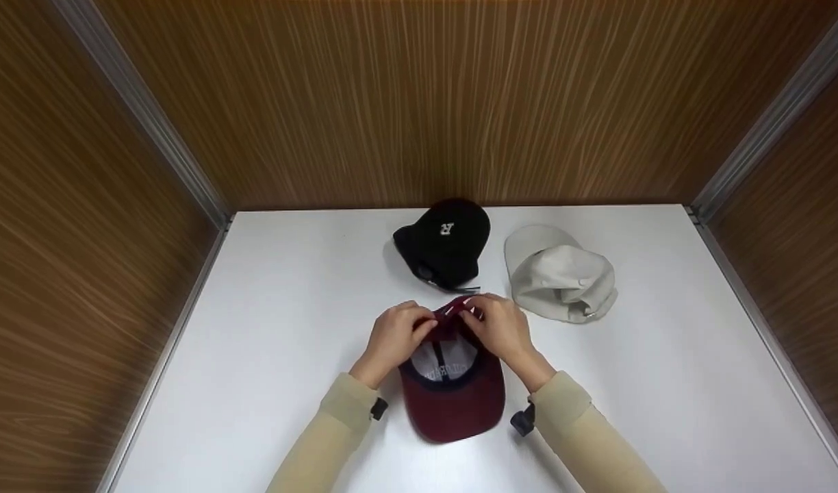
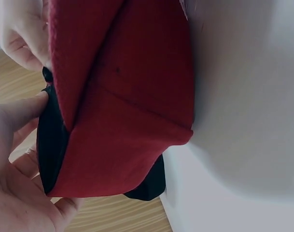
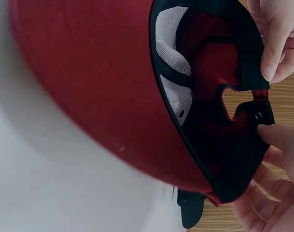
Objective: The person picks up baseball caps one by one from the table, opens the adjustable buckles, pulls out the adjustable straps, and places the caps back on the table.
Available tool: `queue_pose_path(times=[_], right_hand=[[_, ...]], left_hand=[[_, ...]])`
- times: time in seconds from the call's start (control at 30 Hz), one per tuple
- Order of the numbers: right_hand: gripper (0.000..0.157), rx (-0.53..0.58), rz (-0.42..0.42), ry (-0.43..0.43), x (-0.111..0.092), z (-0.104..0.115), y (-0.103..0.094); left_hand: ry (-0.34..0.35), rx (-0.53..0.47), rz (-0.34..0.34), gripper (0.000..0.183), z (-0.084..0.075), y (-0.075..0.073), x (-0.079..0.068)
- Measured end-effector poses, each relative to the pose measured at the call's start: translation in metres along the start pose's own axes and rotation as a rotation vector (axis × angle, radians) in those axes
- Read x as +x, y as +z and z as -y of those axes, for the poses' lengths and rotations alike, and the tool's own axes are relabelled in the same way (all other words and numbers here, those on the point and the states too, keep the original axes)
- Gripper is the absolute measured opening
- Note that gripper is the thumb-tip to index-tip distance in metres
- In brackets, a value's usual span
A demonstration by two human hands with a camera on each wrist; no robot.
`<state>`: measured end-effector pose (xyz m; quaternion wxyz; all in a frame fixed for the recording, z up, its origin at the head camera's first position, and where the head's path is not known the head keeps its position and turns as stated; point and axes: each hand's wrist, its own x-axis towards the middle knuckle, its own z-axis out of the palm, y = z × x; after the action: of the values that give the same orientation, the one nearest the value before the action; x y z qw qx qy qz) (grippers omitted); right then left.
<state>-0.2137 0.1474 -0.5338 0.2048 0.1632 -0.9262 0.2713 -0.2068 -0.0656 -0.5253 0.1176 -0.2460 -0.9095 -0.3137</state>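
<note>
A dark red baseball cap (image 1: 453, 414) lies with its brim toward me and its inside facing up. My left hand (image 1: 395, 335) pinches the back rim at the left, beside the closure. On the other side of the closure, my right hand (image 1: 502, 330) grips the rim between thumb and fingers. The right wrist view shows the cap's back strap (image 3: 261, 94) spanning the cut-out, with a small eyelet (image 3: 258, 116) near the right thumb. White mesh lining (image 3: 173, 53) lines the crown. In the left wrist view, the cap's red outer side (image 2: 132, 116) covers part of the fingers.
Beyond the red cap, a black cap (image 1: 446, 239) with a white letter R sits on the white table (image 1: 289, 308). A light beige cap (image 1: 563, 277) rests to its right. Wood-grain panels (image 1: 405, 103) stand at the back and both sides.
</note>
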Motion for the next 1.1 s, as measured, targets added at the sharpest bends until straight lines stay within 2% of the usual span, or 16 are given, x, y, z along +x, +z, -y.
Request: queue_pose_path(times=[0.23, 0.4, 0.5, 0.6, 0.8, 1.1], right_hand=[[0.005, 0.056, -0.034, 0.050, 0.001, 0.008, -0.002], [0.006, 0.133, -0.065, 0.089, -0.001, 0.014, -0.005], [0.006, 0.154, -0.088, 0.093, -0.002, 0.019, -0.006], [0.006, 0.159, -0.102, 0.099, -0.002, 0.023, -0.007], [0.006, 0.137, -0.143, 0.085, -0.003, 0.029, -0.007], [0.005, 0.098, -0.216, -0.029, -0.005, 0.035, -0.004]], left_hand=[[-0.039, -0.050, 0.040, 0.011, -0.008, 0.002, -0.001], [-0.109, -0.191, 0.077, 0.012, -0.011, 0.003, 0.003], [-0.144, -0.280, 0.077, 0.015, -0.012, 0.002, 0.006], [-0.167, -0.323, 0.072, 0.021, -0.014, 0.001, 0.009], [-0.205, -0.311, 0.045, 0.037, -0.019, 0.000, 0.015], [-0.314, -0.266, 0.025, 0.052, -0.028, 0.000, 0.024]])
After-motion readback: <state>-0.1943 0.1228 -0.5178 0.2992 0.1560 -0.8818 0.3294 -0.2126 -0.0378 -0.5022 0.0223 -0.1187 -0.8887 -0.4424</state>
